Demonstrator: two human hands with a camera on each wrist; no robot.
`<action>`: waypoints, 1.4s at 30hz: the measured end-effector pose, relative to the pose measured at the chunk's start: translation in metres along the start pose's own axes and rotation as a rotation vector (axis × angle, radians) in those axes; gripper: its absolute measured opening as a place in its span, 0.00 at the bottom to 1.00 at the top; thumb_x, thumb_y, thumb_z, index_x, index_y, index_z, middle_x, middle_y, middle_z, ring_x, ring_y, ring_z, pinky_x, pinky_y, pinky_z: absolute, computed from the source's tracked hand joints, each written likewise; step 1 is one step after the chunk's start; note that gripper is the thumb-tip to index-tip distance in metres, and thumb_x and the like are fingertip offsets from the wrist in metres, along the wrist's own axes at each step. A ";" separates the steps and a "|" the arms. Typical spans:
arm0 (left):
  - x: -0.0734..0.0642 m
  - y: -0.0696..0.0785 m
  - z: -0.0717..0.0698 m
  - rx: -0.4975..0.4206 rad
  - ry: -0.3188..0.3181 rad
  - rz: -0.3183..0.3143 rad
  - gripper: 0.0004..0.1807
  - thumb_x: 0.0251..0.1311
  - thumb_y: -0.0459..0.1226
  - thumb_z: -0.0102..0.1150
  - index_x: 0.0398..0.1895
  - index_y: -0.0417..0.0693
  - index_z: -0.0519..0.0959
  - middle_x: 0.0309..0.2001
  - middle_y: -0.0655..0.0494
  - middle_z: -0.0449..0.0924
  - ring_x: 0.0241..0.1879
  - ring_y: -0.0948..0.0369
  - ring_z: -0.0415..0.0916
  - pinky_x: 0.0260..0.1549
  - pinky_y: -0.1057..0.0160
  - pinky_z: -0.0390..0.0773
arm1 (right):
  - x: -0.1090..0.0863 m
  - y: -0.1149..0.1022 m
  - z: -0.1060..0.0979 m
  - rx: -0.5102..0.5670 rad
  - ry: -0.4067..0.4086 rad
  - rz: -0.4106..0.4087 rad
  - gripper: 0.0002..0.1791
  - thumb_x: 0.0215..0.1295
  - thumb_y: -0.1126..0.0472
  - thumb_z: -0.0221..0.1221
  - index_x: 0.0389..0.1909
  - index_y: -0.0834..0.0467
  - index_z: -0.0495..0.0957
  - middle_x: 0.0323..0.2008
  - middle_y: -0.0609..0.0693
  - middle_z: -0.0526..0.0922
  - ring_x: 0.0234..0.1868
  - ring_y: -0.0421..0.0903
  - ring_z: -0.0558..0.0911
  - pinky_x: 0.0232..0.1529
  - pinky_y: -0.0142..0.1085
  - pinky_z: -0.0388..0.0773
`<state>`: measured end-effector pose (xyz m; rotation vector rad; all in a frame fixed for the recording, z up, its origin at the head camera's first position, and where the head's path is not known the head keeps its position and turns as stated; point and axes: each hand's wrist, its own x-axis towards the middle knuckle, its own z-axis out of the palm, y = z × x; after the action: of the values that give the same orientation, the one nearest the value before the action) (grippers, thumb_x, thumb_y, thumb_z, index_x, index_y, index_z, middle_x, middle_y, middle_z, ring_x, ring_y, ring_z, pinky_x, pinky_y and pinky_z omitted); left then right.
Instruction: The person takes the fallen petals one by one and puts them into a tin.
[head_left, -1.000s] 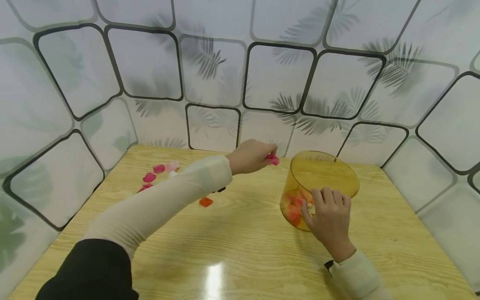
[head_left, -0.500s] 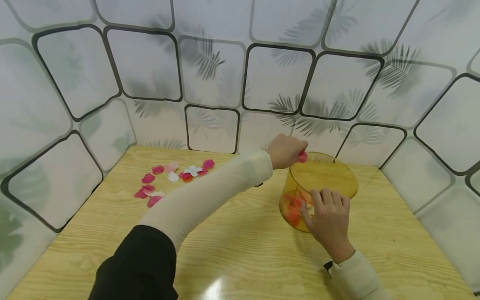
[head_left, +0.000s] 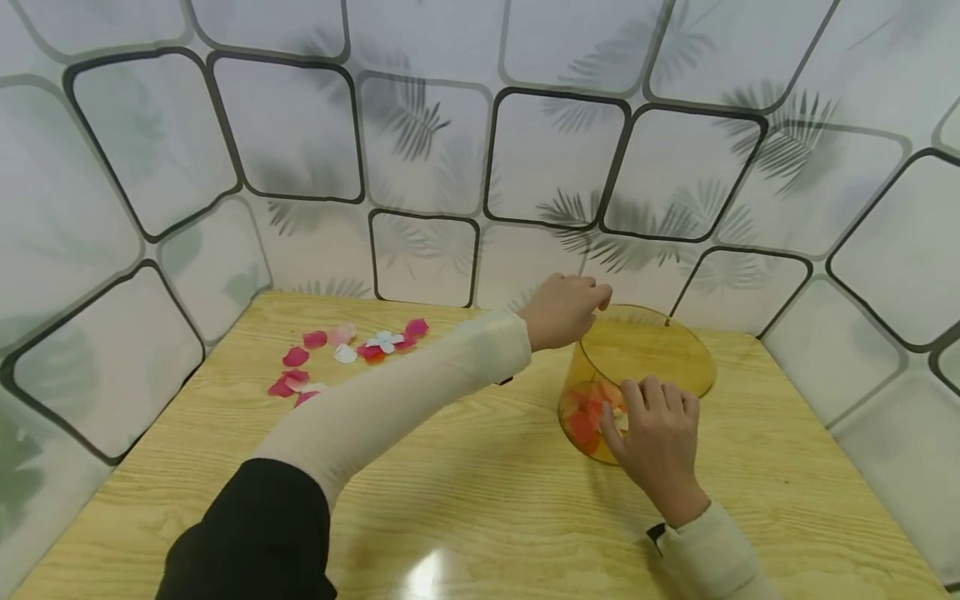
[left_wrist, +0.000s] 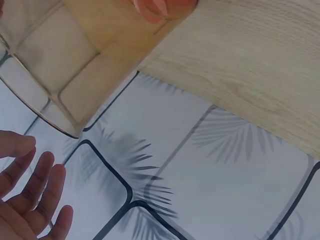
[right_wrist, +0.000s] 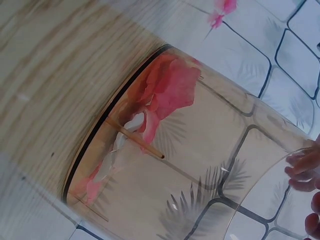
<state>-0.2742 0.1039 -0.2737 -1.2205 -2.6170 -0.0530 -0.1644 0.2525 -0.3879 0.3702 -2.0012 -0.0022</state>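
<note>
A see-through amber cylindrical container stands on the wooden table, with red, pink and white petals at its bottom. Just beyond its far-left rim hovers my left hand. Nothing is between its loosely bent fingers in the left wrist view, where they are apart from the container's edge. My right hand holds the container's near side: the fingers bend over the rim and the thumb lies along the outer wall. Fingers also show at the right edge of the right wrist view, partly through the clear wall.
Several pink and red petals and a white flower-shaped piece lie at the table's back left. A patterned curtain-like backdrop surrounds the table. My left sleeve crosses over the tabletop.
My left hand carried a pink petal rightward to the container's rim and let it go; the hand has since drawn slightly back left. My right hand stays at the container.
</note>
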 end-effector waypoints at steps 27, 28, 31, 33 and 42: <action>-0.201 -0.116 0.071 -0.055 -0.265 0.023 0.07 0.55 0.35 0.64 0.36 0.47 0.78 0.35 0.53 0.81 0.32 0.58 0.76 0.35 0.61 0.78 | 0.000 -0.001 0.001 0.014 0.016 -0.001 0.17 0.58 0.51 0.49 0.26 0.64 0.72 0.22 0.59 0.70 0.23 0.58 0.68 0.30 0.51 0.63; -0.203 -0.117 0.075 -0.027 -0.262 0.032 0.06 0.55 0.35 0.64 0.36 0.47 0.78 0.35 0.54 0.81 0.31 0.59 0.76 0.34 0.61 0.78 | 0.000 -0.001 0.001 0.015 0.016 0.000 0.18 0.59 0.51 0.49 0.26 0.64 0.72 0.22 0.59 0.70 0.23 0.58 0.68 0.31 0.51 0.63; -0.207 -0.119 0.084 0.055 -0.224 0.064 0.06 0.56 0.36 0.63 0.36 0.47 0.77 0.33 0.55 0.80 0.30 0.59 0.74 0.34 0.61 0.76 | 0.000 -0.001 0.002 0.020 0.017 0.002 0.18 0.60 0.51 0.49 0.26 0.64 0.72 0.22 0.59 0.70 0.23 0.58 0.68 0.31 0.52 0.63; -0.207 -0.119 0.088 0.075 -0.209 0.066 0.07 0.56 0.35 0.63 0.36 0.47 0.76 0.33 0.54 0.79 0.31 0.58 0.74 0.35 0.59 0.76 | 0.000 -0.001 0.002 0.017 0.017 0.002 0.18 0.59 0.51 0.49 0.26 0.64 0.72 0.22 0.59 0.70 0.23 0.58 0.68 0.31 0.52 0.63; -0.203 -0.118 0.094 0.058 -0.232 0.028 0.06 0.58 0.35 0.61 0.37 0.46 0.77 0.35 0.53 0.79 0.35 0.57 0.75 0.42 0.55 0.77 | 0.001 -0.002 0.001 0.009 0.018 0.000 0.17 0.57 0.52 0.50 0.27 0.64 0.72 0.23 0.59 0.71 0.23 0.58 0.68 0.30 0.51 0.63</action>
<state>-0.2588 -0.1114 -0.4048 -1.3140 -2.7727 0.1787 -0.1656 0.2503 -0.3879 0.3748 -1.9845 0.0102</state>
